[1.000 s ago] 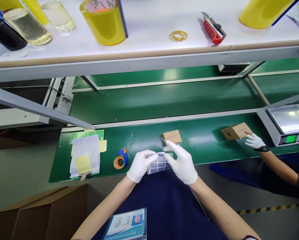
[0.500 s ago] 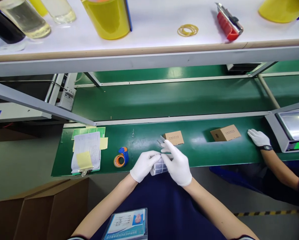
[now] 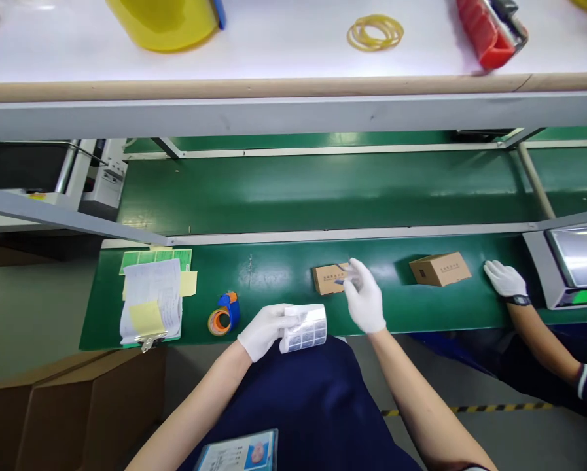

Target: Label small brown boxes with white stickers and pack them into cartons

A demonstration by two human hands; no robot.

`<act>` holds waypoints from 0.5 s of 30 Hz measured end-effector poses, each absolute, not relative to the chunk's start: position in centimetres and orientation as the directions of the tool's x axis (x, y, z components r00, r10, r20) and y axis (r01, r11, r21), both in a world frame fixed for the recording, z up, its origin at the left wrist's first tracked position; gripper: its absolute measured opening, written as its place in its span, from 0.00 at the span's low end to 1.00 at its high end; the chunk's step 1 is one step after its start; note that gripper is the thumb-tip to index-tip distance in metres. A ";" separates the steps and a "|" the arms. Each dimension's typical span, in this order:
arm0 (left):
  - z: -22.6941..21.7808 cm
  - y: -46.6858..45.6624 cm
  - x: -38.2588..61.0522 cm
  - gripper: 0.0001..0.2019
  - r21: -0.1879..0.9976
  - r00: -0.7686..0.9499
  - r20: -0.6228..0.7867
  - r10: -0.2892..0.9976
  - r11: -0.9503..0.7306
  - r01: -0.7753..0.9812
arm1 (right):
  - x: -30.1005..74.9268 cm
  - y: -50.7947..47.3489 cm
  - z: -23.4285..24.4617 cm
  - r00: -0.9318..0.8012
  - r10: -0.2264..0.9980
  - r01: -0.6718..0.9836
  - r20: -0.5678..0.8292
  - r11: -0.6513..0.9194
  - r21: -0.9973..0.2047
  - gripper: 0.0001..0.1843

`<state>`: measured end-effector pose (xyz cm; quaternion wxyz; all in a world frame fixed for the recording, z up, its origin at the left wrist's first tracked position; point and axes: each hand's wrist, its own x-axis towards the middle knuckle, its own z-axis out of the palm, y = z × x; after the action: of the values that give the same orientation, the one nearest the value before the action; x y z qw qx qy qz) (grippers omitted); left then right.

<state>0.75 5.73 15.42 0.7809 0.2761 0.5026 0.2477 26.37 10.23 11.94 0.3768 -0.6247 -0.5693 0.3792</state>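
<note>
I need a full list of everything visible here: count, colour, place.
cardboard box: one, brown, front belt, centre
second box: one, brown, same belt, further right
label sheet: one, white, curled, belt's near edge
tape dispenser: one, blue-orange, belt, left of sheet
clipboard papers: one stack, white-yellow, belt's left end
rubber bands: few, yellow, upper shelf
knife: one, red, upper shelf
tape roll: one, yellow, upper shelf
scale: one, grey, far right
co-worker's hand: one, white-gloved, beside scale
left hand: white-gloved, grips the label sheet
right hand: white-gloved, touches the cardboard box
</note>
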 end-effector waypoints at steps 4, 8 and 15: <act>14.3 6.0 -0.1 0.19 0.511 0.393 -0.732 0.557 0.830 -0.223 | 29.7 14.4 6.5 0.086 0.990 0.486 -0.111 -0.139 -0.863 0.30; 13.7 6.6 -0.7 0.22 0.484 0.370 -0.763 0.529 0.848 -0.216 | 29.9 16.1 3.0 -0.007 0.994 0.535 -0.111 -0.090 -0.840 0.30; 12.5 7.2 -1.4 0.23 0.462 0.370 -0.765 0.526 0.850 -0.254 | 29.5 16.9 0.5 -0.097 0.988 0.551 -0.116 -0.044 -0.833 0.31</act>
<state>-1.36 7.20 12.55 0.8168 0.1343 0.5077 0.2388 29.51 16.88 0.47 0.2821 -0.6097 -0.6314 0.3873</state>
